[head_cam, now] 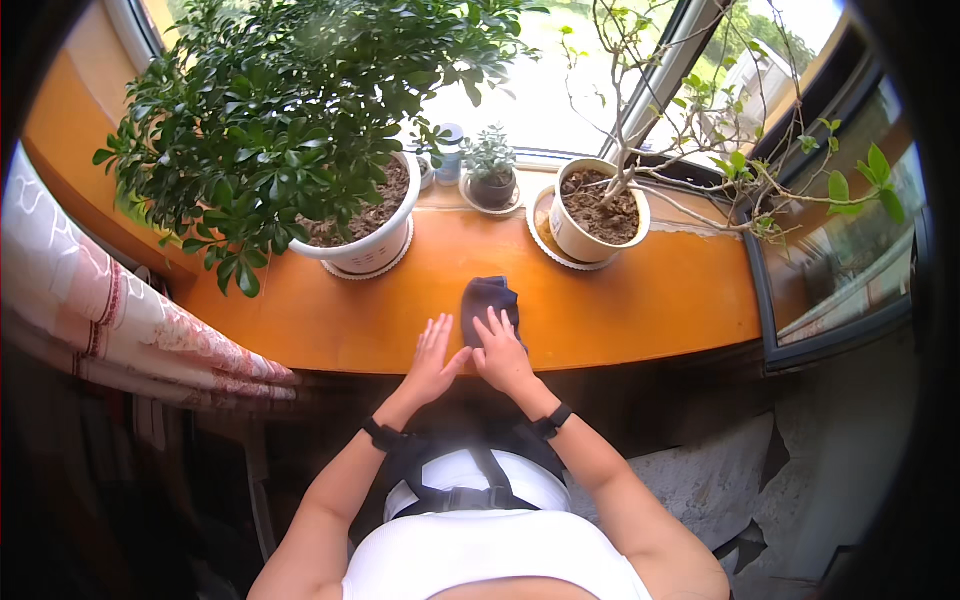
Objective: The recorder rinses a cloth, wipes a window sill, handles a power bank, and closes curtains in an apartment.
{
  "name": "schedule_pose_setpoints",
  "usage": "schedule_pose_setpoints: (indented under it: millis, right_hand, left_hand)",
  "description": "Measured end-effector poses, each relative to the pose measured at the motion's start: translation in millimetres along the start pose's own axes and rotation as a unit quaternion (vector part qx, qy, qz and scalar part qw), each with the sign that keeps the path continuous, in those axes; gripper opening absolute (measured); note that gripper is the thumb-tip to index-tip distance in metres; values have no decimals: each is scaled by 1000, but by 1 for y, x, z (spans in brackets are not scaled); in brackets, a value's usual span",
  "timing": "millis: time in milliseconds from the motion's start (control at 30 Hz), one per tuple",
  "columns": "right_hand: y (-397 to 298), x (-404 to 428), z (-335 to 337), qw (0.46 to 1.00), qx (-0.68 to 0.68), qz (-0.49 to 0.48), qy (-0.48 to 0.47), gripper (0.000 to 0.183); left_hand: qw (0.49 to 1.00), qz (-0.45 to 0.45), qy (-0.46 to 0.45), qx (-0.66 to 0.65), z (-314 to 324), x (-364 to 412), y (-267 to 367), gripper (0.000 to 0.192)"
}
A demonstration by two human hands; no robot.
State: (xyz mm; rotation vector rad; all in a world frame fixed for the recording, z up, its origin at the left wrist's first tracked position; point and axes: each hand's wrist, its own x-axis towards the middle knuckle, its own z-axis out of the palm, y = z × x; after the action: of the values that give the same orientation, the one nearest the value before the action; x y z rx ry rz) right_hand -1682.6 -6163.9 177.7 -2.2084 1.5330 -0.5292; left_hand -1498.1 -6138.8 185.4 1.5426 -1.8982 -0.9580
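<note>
A folded dark cloth (487, 296) lies on the orange wooden windowsill (435, 277), near its front edge. My right hand (502, 356) reaches over the cloth's lower part with fingers spread; whether it presses on it or hovers just above, I cannot tell. Left of the cloth is my left hand (433, 360), fingers extended and thumb pointing toward the right hand, holding nothing. The two thumbs come close together at the sill's edge. Both wrists wear black bands.
A leafy green plant in a white pot (375, 251) stands at left, a small succulent (491, 161) and blue container (450, 161) at the back. A sparse-branched plant in a cream pot (592, 225) is at right. A patterned curtain (135, 315) hangs left; an open window sash (847, 247) juts in right.
</note>
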Motion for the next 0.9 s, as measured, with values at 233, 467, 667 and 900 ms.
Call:
schedule_pose_setpoints:
  millis: [233,467,667,900]
  right_hand:
    - [32,-11,-25,989,129,3,68,41]
    - [51,-28,-37,988,140,41,48,32]
    - [52,-25,-32,996,74,-15,46,27]
    - [55,-32,-32,997,54,-23,49,24]
  left_hand:
    - [974,96,15,203,50,22,16,72]
    - [933,107,69,336,39,15,-13,78]
    - [927,-20,163,336,-30,-19,-66,73]
    - [854,-255,237,386,-148,-73,-186,76]
